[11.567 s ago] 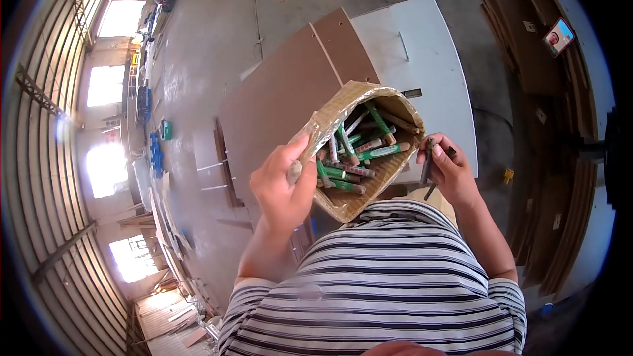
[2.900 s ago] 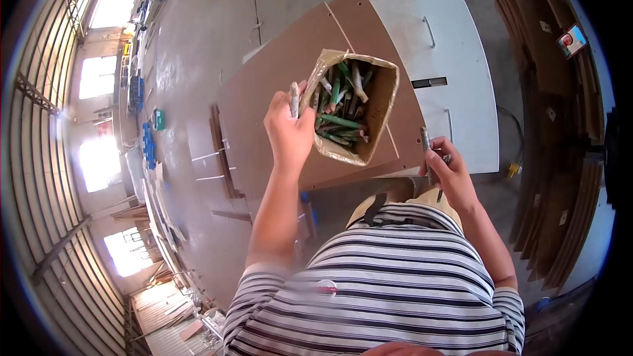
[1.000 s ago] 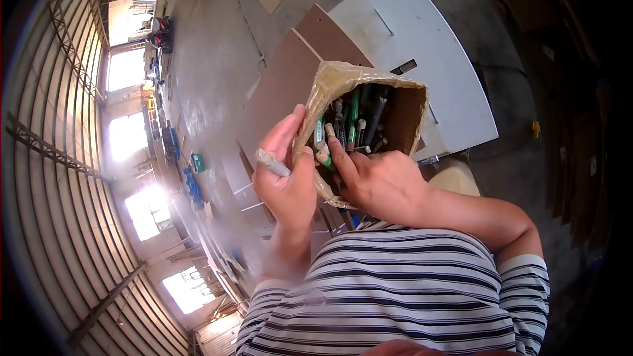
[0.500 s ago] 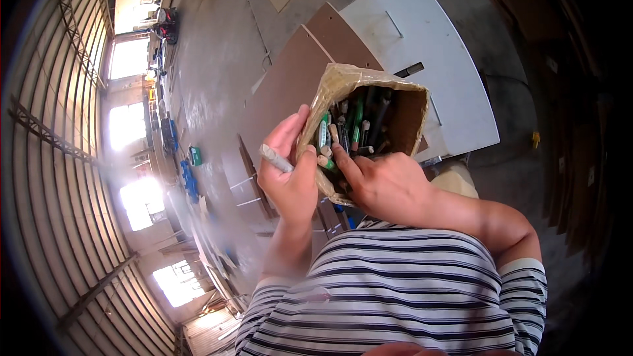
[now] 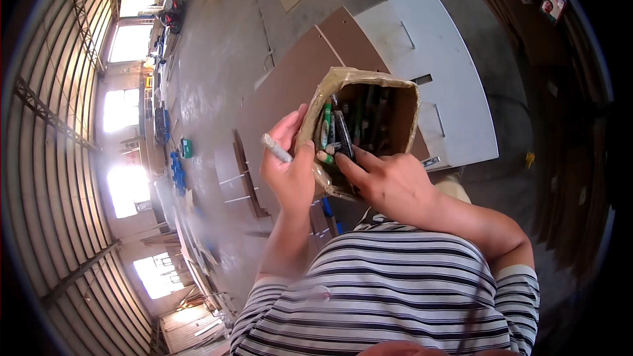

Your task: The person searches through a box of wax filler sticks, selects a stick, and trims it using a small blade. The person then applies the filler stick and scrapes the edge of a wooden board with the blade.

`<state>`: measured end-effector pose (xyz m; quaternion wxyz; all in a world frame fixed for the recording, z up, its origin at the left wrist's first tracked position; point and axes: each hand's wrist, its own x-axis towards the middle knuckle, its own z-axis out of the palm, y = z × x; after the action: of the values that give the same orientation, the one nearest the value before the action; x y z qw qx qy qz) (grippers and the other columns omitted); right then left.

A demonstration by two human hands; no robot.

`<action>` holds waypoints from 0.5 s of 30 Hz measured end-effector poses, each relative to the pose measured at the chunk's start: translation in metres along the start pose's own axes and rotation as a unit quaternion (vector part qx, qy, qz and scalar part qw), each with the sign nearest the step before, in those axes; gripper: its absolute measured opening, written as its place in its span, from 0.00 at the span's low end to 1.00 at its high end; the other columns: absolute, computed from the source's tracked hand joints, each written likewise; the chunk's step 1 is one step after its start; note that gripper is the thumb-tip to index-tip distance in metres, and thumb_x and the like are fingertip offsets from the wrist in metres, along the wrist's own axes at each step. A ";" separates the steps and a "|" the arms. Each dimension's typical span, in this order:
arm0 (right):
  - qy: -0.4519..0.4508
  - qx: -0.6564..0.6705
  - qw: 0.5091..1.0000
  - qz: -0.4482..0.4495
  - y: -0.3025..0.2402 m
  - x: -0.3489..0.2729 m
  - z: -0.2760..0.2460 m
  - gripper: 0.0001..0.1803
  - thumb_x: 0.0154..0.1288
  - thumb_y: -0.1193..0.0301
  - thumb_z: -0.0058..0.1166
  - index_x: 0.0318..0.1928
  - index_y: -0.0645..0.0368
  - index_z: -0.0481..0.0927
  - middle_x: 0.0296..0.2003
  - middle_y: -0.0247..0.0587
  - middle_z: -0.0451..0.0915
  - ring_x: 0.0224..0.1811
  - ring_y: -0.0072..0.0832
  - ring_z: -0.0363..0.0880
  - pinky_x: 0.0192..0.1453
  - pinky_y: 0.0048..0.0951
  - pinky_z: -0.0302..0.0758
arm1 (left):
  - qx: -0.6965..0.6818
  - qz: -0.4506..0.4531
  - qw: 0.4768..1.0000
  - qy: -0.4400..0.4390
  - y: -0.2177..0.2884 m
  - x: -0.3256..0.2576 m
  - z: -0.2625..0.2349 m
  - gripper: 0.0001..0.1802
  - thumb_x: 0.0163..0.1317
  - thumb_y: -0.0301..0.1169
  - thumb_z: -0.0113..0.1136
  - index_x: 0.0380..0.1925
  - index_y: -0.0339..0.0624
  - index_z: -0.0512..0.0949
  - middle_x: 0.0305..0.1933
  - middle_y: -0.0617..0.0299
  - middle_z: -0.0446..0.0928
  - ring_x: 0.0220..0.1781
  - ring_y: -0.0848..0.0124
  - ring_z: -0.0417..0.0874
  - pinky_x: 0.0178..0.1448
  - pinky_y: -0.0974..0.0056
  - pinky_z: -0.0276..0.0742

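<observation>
A tape-covered cardboard box (image 5: 414, 122), open at the top, is held in front of my chest. My left hand (image 5: 290, 171) grips its left wall, thumb over the rim. A whitish, crayon-like stick (image 5: 275, 148) is also tucked in that hand, between thumb and fingers. Inside the box lie several pens or crayons, among them a green one (image 5: 326, 124) and others dark or pale-ended. My right hand (image 5: 399, 184) reaches over the near rim, with its fingers closed at the lower end of a black patterned pen-like stick (image 5: 344, 135). The box's deeper contents are in shadow.
Beyond the box lie a brown panel (image 5: 290, 86) and a white panel (image 5: 455, 79) with metal handles. Stacked brown boards (image 5: 560, 125) stand along the right. Blue items (image 5: 177, 173) and a green box (image 5: 187, 148) sit on the floor at left.
My right fingers have shifted a little within the box, and the black stick now stands out against them. My left hand still holds the box and the whitish stick.
</observation>
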<state>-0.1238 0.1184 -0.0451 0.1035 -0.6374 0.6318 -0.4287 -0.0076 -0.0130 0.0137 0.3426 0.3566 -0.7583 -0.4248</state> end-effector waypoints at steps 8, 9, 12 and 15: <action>0.067 0.035 0.997 -0.014 0.010 -0.002 0.005 0.34 0.53 0.74 0.64 0.64 0.45 0.77 0.57 0.38 0.81 0.25 0.30 0.83 0.24 0.30 0.78 | -0.038 -0.077 0.995 0.045 -0.140 0.053 -0.040 0.28 0.53 0.13 0.49 0.58 0.23 0.71 0.55 0.49 0.80 0.56 0.65 0.81 0.64 0.64 0.73; 0.063 0.039 0.997 -0.013 0.011 -0.003 0.006 0.34 0.52 0.75 0.64 0.63 0.45 0.78 0.58 0.37 0.81 0.24 0.30 0.83 0.24 0.30 0.77 | -0.056 -0.090 0.994 0.041 -0.163 0.060 -0.047 0.28 0.53 0.14 0.49 0.58 0.23 0.71 0.55 0.49 0.80 0.56 0.65 0.81 0.64 0.64 0.73; 0.052 0.032 0.998 -0.009 0.009 -0.006 0.005 0.34 0.49 0.77 0.63 0.61 0.45 0.79 0.59 0.37 0.81 0.25 0.29 0.83 0.24 0.30 0.77 | -0.054 -0.103 0.993 0.029 -0.215 0.073 -0.066 0.28 0.54 0.16 0.51 0.58 0.30 0.73 0.54 0.51 0.81 0.54 0.65 0.83 0.62 0.63 0.74; 0.042 0.016 0.999 -0.015 0.003 -0.003 0.002 0.35 0.47 0.78 0.62 0.61 0.44 0.80 0.59 0.37 0.81 0.26 0.29 0.84 0.25 0.30 0.77 | 0.371 -0.041 0.928 0.010 -0.265 0.085 -0.104 0.26 0.58 0.24 0.61 0.59 0.49 0.75 0.55 0.53 0.79 0.53 0.55 0.84 0.57 0.56 0.79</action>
<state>-0.1240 0.1195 -0.0490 0.0810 -0.6263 0.6190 -0.4669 0.1010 -0.2269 -0.1613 0.1752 0.4933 -0.8431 -0.1234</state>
